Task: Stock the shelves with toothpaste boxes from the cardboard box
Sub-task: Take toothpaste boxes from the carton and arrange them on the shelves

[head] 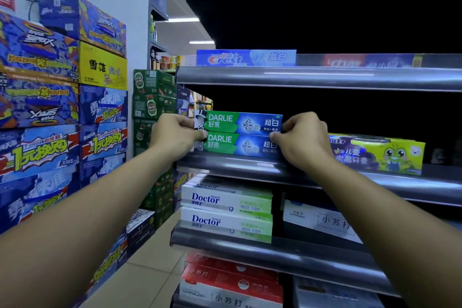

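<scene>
Two green-and-blue Darlie toothpaste boxes are stacked at the left end of a middle shelf (225, 165). The upper Darlie box (237, 124) lies on the lower Darlie box (237, 145). My left hand (175, 136) pinches the left end of the upper box, thumb at the seam between the two. My right hand (303, 140) grips the right end of the upper box the same way. The cardboard box is out of view.
A lime-green children's toothpaste box (377, 152) lies right of my right hand on the same shelf. A Crest box (246, 57) sits one shelf up, white Doctor boxes (225, 210) one shelf down, red boxes (232, 280) lower. Stacked drink cartons (62, 107) line the aisle's left side.
</scene>
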The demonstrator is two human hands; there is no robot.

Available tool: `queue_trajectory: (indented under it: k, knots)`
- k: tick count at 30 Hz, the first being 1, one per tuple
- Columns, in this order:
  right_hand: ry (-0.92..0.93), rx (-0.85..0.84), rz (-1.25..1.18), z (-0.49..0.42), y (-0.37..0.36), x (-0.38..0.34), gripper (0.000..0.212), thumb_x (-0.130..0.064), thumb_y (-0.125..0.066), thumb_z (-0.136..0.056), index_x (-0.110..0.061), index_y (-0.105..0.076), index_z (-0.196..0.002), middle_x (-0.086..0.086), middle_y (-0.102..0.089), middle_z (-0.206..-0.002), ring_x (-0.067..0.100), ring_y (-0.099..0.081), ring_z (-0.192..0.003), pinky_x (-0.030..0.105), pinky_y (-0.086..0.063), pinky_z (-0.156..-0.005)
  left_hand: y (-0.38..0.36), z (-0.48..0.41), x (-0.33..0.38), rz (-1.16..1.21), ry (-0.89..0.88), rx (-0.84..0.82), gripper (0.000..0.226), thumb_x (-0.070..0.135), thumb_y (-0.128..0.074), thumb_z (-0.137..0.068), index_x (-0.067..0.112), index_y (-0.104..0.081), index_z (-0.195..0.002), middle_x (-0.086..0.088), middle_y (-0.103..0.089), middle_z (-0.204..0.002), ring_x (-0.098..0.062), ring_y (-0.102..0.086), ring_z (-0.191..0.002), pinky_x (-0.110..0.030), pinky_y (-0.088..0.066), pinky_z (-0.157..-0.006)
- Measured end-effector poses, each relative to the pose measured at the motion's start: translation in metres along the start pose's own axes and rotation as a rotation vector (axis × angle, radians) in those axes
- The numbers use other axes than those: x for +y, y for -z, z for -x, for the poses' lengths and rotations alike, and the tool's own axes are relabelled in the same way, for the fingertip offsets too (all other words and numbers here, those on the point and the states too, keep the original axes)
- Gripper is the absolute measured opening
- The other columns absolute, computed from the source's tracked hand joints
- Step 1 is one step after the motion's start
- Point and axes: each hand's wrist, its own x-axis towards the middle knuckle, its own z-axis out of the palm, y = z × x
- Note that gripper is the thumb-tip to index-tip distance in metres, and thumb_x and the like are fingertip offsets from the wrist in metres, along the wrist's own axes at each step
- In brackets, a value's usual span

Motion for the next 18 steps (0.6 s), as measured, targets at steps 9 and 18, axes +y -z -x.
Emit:
queue_trajectory:
  k: [9,18]
  knots:
    - [-0.064,0.003,0.184,-0.010,-0.013,-0.008,0.013,-0.024,-0.073,-0.088,-0.015,-0.065,-0.093,0.013,-0.068,-0.105,0.035,-0.057,-0.084,0.037,-0.044,-0.071,-0.017,-0.010,0.000,-0.179,0.051,0.051,0.044,0.048,-0.087,-0.076,0.023,-0.074,-0.109,-0.001,-0.075,-0.111,-0.025,-0.067,-0.098,-0.036,-0.053,-0.088]
    - [0.226,0.130,0.036,0.037,0.018,-0.001,0.031,-0.036,-0.063,-0.090,-0.015,-0.070,-0.111,0.008,-0.072,-0.108,0.028,-0.065,-0.104,0.034,-0.049,-0.086,-0.010,0.054,-0.009,0.030,-0.161,0.302,0.021,0.028,-0.066,-0.095,0.023,-0.063,-0.114,0.015,-0.063,-0.098,-0.007,-0.059,-0.092,-0.028,-0.051,-0.081]
